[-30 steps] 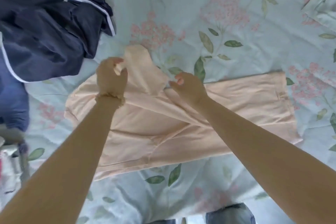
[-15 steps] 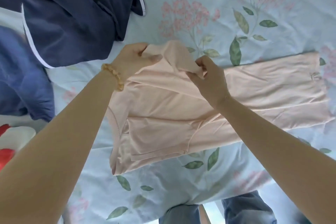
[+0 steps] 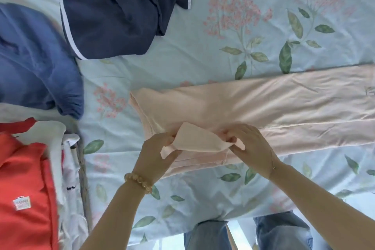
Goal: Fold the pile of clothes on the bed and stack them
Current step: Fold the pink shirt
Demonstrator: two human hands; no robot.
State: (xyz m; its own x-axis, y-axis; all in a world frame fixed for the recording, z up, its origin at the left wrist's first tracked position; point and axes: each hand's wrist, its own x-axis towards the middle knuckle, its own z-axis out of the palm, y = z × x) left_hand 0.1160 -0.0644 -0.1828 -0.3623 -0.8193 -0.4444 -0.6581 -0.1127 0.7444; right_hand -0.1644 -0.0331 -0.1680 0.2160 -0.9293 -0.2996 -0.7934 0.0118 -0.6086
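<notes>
On floral bedsheet (image 3: 233,79): peach garment (image 3: 263,103) lies long, smooth; both hands (image 3: 156,154) (image 3: 249,144) pinch folded sleeve.

both hands (image 3: 205,148) pinching, arms outstretched

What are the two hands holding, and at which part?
Both grip the peach garment by its folded sleeve flap: left hand at one end, right hand at the other.

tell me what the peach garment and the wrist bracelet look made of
The peach garment looks like a thin, soft knit, likely cotton jersey: matte with a faint sheen, draping in fine creases, its sleeve flap folding limply where the left hand and right hand pinch it. The bracelet is round, glossy, pale amber beads, possibly stone, glass or resin; I cannot tell which.
</notes>
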